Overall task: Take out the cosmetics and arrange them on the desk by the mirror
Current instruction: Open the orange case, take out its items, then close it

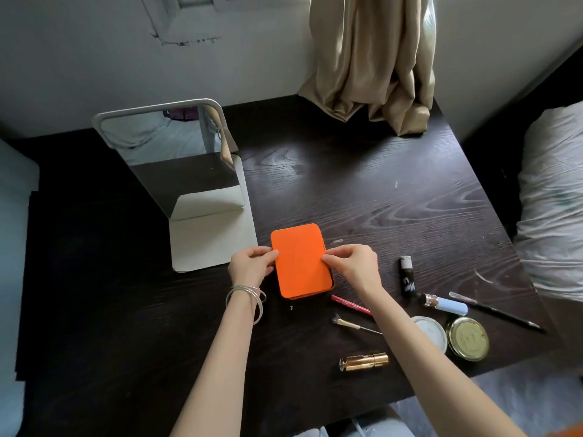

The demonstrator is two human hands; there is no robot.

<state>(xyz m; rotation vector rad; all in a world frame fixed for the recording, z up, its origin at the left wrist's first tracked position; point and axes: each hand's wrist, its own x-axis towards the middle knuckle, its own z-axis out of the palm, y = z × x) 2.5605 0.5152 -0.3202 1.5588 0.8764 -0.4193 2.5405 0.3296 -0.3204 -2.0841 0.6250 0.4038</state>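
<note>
Curled fingertips of the left hand (252, 263) and right hand (355, 263) pinch the opposite long edges of the orange case (299, 260), which lies between them on the desk (378, 190) just beside the mirror (176, 159) base, with cosmetics scattered to its right.

The box lid (299, 260) is flat bright orange, no print on it, over a darker base. Tabletop (362, 190) is near-black brown with pale swirly wood grain. Left of the box the mirror (176, 162) has a white frame and white foot. Right of the box: a black and white tube (407, 275), a pink-red pencil (350, 305), a pale blue tube with a coppery cap (444, 303), a black brush (495, 310), a gold-lidded jar (468, 338), a whitish lid (430, 332) and a shiny gold lipstick (364, 361). Beyond the box hangs a beige curtain (372, 64). Silver bangles (247, 299) too.
</note>
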